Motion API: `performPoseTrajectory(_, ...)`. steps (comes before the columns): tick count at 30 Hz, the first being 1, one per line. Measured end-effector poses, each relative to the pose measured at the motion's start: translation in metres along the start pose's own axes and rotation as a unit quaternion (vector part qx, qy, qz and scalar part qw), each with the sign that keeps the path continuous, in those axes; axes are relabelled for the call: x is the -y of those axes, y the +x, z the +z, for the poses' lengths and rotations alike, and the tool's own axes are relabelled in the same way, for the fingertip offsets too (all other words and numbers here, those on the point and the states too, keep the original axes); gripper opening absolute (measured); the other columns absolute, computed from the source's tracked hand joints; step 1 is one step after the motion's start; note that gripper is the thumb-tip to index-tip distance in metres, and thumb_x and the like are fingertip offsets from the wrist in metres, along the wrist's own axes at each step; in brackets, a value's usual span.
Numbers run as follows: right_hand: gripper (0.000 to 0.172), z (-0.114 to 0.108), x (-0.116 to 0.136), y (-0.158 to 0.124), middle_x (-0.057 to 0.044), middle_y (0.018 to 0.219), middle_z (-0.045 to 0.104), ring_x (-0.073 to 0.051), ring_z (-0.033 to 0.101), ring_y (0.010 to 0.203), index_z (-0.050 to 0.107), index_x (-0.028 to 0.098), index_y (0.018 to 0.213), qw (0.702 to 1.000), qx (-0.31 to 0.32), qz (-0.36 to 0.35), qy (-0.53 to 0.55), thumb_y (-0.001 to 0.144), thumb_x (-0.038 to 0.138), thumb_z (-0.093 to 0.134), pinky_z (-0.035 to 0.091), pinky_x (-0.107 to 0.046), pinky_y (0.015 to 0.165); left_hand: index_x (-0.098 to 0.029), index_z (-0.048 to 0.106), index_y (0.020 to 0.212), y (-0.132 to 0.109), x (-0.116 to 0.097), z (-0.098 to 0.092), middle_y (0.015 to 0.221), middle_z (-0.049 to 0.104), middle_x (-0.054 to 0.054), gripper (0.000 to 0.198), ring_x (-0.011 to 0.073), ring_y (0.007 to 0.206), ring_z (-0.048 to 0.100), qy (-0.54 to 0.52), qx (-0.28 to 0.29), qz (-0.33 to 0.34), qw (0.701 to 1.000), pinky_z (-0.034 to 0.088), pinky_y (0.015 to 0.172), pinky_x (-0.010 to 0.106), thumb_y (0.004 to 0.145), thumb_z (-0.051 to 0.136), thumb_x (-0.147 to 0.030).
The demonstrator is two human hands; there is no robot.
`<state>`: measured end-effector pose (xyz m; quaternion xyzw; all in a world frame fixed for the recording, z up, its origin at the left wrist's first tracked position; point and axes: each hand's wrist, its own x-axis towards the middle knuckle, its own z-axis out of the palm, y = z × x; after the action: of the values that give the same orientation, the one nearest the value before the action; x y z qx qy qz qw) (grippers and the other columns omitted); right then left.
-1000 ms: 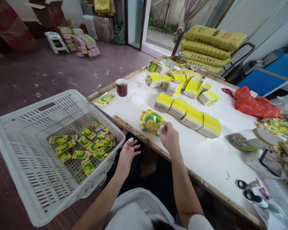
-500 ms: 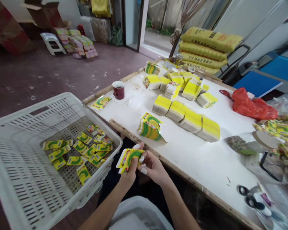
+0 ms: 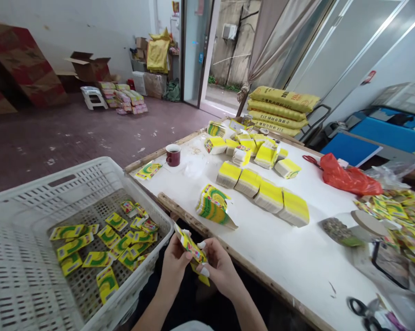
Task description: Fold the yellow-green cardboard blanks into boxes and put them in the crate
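Just off the table's near edge, my left hand is closed on a yellow-and-green printed card packet, thumb on its face. My right hand pinches the packet's other end, with white covers on some fingertips. The packet is tilted, and a yellow flap shows below it; what lies inside cannot be seen. Beyond my hands, a fanned stack of the same printed cards rests on the table. To the left, several similar packets lie loose in a white plastic crate.
Yellow-topped card stacks form a row mid-table, with more behind. A mug of dark liquid stands near the left edge. On the right are a red plastic bag, a jar, a packet heap and black-handled scissors.
The packet has turned from showing its printed face to a steeper, nearly edge-on tilt between both hands. My left hand has shifted slightly left, and the camera view has tilted upward.
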<state>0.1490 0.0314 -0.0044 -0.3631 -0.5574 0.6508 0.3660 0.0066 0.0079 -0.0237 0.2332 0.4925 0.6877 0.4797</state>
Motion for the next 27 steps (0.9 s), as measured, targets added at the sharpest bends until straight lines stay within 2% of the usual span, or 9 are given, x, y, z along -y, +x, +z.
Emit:
performPoseTrajectory(4, 0.036, -0.006, -0.001, -0.002, 0.005, 0.068, 0.05, -0.011, 0.044, 0.062, 0.052, 0.021, 0.077, 0.999, -0.008, 0.003, -0.039, 0.077, 0.046, 0.078, 0.036, -0.025, 0.06, -0.016, 0.074, 0.078, 0.0, -0.008, -0.003, 0.068, 0.073, 0.003, 0.047, 0.0177, 0.061, 0.064, 0.078, -0.008, -0.003, 0.997, 0.053, 0.059, 0.026, 0.067, 0.083, -0.061)
performPoseTrajectory(7, 0.028, -0.013, -0.007, 0.0, 0.004, 0.063, 0.053, -0.012, 0.045, 0.057, 0.055, 0.021, 0.072, 0.996, -0.047, -0.018, -0.075, 0.081, 0.041, 0.072, 0.036, -0.025, 0.055, -0.015, 0.078, 0.08, 0.001, -0.005, -0.007, 0.071, 0.076, 0.005, 0.046, 0.0217, 0.064, 0.068, 0.089, 0.03, -0.023, 0.995, 0.057, 0.063, 0.03, 0.071, 0.081, -0.06)
performPoseTrajectory(10, 0.011, -0.03, 0.001, 0.002, -0.001, 0.073, 0.065, -0.016, 0.058, 0.064, 0.069, 0.021, 0.083, 0.982, -0.075, -0.082, -0.153, 0.087, 0.029, 0.062, 0.044, -0.028, 0.059, -0.015, 0.079, 0.095, 0.009, -0.005, -0.017, 0.09, 0.08, 0.01, 0.051, 0.0275, 0.079, 0.075, 0.034, 0.064, -0.032, 0.997, 0.061, 0.078, 0.039, 0.075, 0.077, -0.062)
performPoseTrajectory(12, 0.015, -0.042, 0.016, 0.002, -0.003, 0.077, 0.068, -0.019, 0.062, 0.073, 0.073, 0.023, 0.087, 0.954, -0.073, -0.157, -0.246, 0.088, 0.018, 0.058, 0.048, -0.03, 0.066, -0.018, 0.076, 0.112, 0.017, -0.012, -0.027, 0.111, 0.078, 0.014, 0.06, 0.0311, 0.098, 0.075, -0.008, 0.056, 0.0, 0.998, 0.06, 0.089, 0.044, 0.078, 0.071, -0.067)
performPoseTrajectory(15, 0.025, -0.047, 0.039, 0.0, -0.003, 0.078, 0.069, -0.021, 0.061, 0.081, 0.073, 0.027, 0.084, 0.892, -0.004, -0.248, -0.379, 0.092, 0.011, 0.055, 0.049, -0.034, 0.074, -0.021, 0.069, 0.127, 0.024, -0.029, -0.038, 0.127, 0.072, 0.018, 0.076, 0.0364, 0.119, 0.067, 0.038, 0.116, 0.036, 0.992, 0.054, 0.102, 0.05, 0.07, 0.075, -0.071)
performPoseTrajectory(19, 0.026, -0.033, 0.039, -0.004, 0.0, 0.074, 0.068, -0.021, 0.06, 0.083, 0.072, 0.031, 0.086, 0.843, 0.084, -0.287, -0.447, 0.095, 0.013, 0.056, 0.046, -0.045, 0.102, -0.026, 0.063, 0.133, 0.01, -0.042, -0.024, 0.136, 0.068, 0.012, 0.098, 0.0367, 0.126, 0.061, 0.278, 0.271, -0.018, 0.921, 0.047, 0.111, 0.048, 0.042, 0.098, -0.032)
performPoseTrajectory(22, 0.027, -0.026, 0.015, -0.007, -0.004, 0.105, 0.071, -0.027, 0.062, 0.109, 0.069, 0.035, 0.111, 0.875, -0.019, -0.264, -0.406, 0.092, 0.017, 0.06, 0.031, -0.057, 0.119, -0.023, 0.059, 0.13, -0.004, -0.037, -0.004, 0.115, 0.074, 0.007, 0.069, 0.0281, 0.103, 0.07, 0.347, 0.282, -0.014, 0.894, 0.056, 0.094, 0.04, 0.065, 0.081, -0.023)
performPoseTrajectory(25, 0.063, -0.021, -0.012, -0.008, -0.014, 0.148, 0.052, -0.034, 0.048, 0.138, 0.043, 0.03, 0.148, 0.933, -0.197, -0.173, -0.247, 0.09, 0.034, 0.065, 0.036, -0.059, 0.117, -0.022, 0.054, 0.129, -0.013, -0.025, 0.005, 0.106, 0.075, 0.006, 0.06, 0.0252, 0.091, 0.071, 0.375, 0.226, 0.028, 0.899, 0.058, 0.084, 0.037, 0.071, 0.073, -0.023)
performPoseTrajectory(27, 0.074, -0.017, -0.021, -0.007, -0.015, 0.151, 0.051, -0.034, 0.051, 0.139, 0.036, 0.028, 0.153, 0.971, -0.197, -0.082, -0.103, 0.089, 0.047, 0.067, 0.042, -0.056, 0.115, -0.023, 0.05, 0.132, -0.017, -0.015, 0.007, 0.11, 0.074, 0.008, 0.067, 0.0265, 0.093, 0.072, 0.38, 0.222, 0.063, 0.896, 0.058, 0.085, 0.038, 0.07, 0.074, -0.024)
